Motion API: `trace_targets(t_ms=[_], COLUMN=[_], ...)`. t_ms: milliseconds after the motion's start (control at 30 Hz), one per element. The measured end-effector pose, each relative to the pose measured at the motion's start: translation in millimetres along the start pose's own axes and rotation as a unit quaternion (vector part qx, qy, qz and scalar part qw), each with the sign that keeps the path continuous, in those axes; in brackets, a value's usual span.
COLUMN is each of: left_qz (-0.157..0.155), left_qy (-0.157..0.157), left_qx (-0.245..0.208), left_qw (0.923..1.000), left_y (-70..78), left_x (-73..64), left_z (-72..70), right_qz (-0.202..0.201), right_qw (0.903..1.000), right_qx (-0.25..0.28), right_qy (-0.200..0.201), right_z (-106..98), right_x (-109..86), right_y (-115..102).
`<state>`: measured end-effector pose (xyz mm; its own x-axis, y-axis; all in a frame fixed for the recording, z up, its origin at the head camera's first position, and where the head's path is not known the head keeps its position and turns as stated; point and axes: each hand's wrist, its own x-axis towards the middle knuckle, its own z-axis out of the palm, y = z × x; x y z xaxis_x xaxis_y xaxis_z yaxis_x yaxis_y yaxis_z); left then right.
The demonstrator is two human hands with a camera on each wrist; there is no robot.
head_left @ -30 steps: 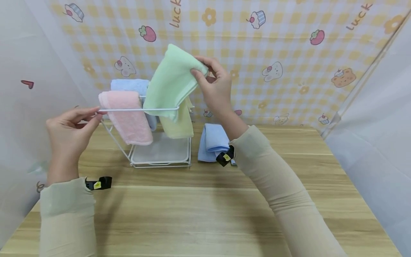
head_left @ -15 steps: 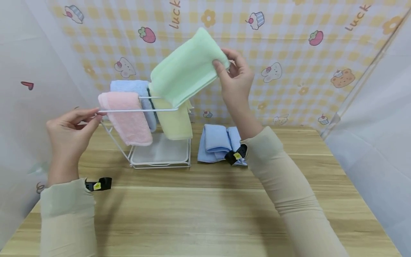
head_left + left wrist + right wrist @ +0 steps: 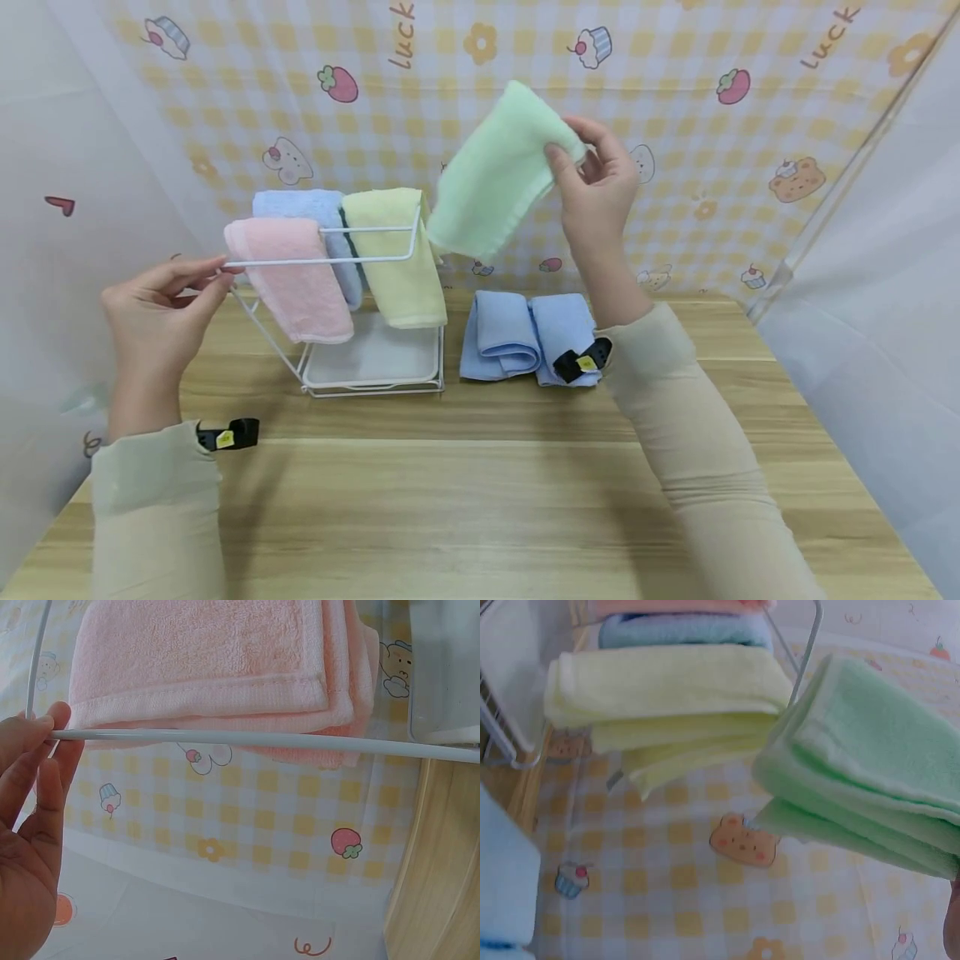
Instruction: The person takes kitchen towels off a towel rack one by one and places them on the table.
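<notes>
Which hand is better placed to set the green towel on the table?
Probably the right hand: it grips the green towel in midair, while the left hand is occupied pinching the white rack.

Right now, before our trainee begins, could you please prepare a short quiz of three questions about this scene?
1. Which colour is the towel in the right hand? (a) pink (b) green (c) yellow
2. True or false: the yellow towel lies flat on the wooden table.
3. Where does the left hand hold the white rack?

Key:
1. b, green.
2. False: the yellow towel hangs on the rack.
3. At the left end of its upper front bar, as seen in the head view.
</notes>
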<state>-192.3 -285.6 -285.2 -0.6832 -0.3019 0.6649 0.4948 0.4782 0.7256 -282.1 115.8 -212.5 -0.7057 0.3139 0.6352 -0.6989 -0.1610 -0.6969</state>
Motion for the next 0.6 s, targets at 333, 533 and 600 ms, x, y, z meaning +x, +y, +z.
trace_targets(t_ms=[333, 533, 600], left_qz=[0.005, 0.005, 0.002], left_qy=[0.006, 0.009, 0.01], left_qx=[-0.015, -0.013, -0.01], left_qw=[0.9999, 0.9999, 0.9999], left_y=[1.6, 0.5, 0.1], left_x=[1.0, 0.1, -0.2], left_z=[2.0, 1.7, 1.6], right_qz=[-0.018, -0.027, -0.04], right_qw=[0.9968, 0.9928, 0.9894], right_qx=[-0.073, -0.104, -0.123], right_qy=[-0.025, -0.052, -0.065], right_z=[-49.5, -75.0, -82.5], right_x=[-4.0, -9.1, -12.2], right_y=[1.3, -0.3, -2.5])
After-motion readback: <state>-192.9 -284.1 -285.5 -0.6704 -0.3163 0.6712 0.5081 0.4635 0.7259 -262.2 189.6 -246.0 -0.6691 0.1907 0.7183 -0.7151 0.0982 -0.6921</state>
